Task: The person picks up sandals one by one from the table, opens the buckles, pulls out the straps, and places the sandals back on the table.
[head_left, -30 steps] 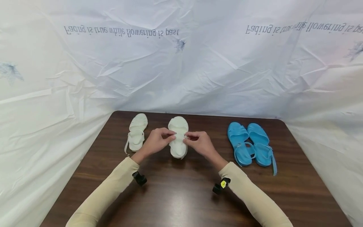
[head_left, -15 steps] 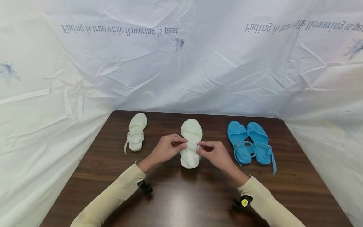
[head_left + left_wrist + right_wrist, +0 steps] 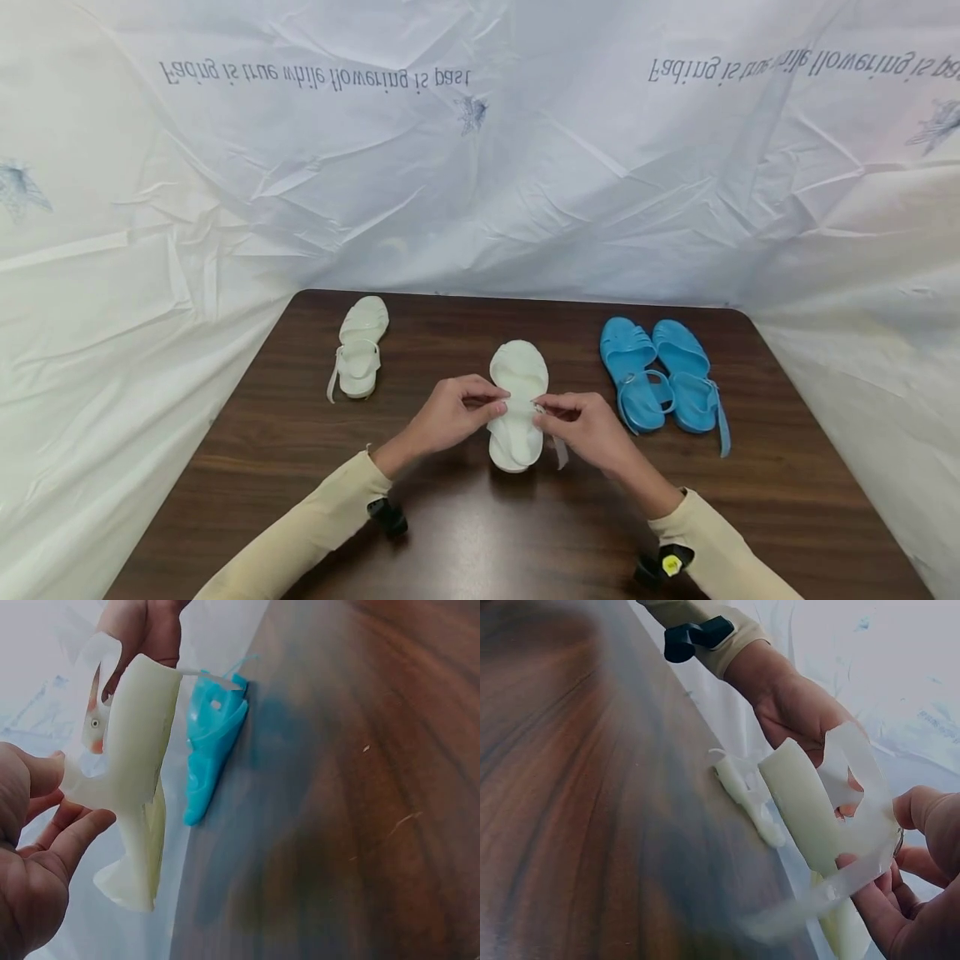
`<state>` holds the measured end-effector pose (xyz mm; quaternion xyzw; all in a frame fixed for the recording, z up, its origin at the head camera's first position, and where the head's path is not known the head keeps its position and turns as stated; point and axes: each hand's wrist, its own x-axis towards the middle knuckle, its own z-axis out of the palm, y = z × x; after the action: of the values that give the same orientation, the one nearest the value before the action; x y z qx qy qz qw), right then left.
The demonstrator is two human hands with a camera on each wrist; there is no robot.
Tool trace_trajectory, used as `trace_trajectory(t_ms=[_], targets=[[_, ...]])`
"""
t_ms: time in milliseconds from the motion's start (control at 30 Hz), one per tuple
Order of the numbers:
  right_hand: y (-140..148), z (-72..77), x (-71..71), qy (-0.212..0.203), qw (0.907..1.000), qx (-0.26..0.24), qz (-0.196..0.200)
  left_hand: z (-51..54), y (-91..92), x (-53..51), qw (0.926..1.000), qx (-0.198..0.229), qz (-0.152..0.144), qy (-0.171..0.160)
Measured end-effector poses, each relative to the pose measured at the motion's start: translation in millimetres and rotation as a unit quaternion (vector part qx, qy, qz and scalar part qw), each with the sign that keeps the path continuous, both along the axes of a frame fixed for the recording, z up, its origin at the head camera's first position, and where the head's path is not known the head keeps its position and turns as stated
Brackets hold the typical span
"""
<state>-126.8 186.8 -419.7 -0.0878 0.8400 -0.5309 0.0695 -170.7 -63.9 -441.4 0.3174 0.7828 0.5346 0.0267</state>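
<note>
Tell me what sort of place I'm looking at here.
Probably a makeshift recording booth: white printed sheeting hangs behind and beside a dark wood-grained table, and the person wears a black device on each sleeve.

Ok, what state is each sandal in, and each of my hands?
Held white sandal: lifted off the table, strap end dangling.
Other white sandal: sole down on the table, strap end loose.
Left blue sandal: sole down, buckling unclear.
Right blue sandal: sole down, strap end loose.
Left hand: pinches the held sandal's left side.
Right hand: pinches its right side.
</note>
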Motion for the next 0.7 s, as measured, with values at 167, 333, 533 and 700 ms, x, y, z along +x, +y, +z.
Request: trace_trajectory(t_ms=[167,333,533,700], targets=[[3.3,-7.4,6.3,-0.028,0.9992,-0.024,0.012,-5.6,1.9,8.9,0.9999,-0.003,0.0,-0.01],[4.9,-13.5,11.4,-0.036,0.9991,-0.016,0.016,-14.9,3.8,15.4,0.9999,-0.001,-0.001,-0.016],[5.7,-22.0,13.3,-0.03,0.9994,-0.001,0.015,-25.6,4.0,20.4,0.9997,-0.01,-0.007,-0.022],[5.6,-31.3,15.0,-0.034,0.9992,-0.006,0.02,-31.8,3.4,20.8,0.9994,-0.027,-0.003,-0.023]])
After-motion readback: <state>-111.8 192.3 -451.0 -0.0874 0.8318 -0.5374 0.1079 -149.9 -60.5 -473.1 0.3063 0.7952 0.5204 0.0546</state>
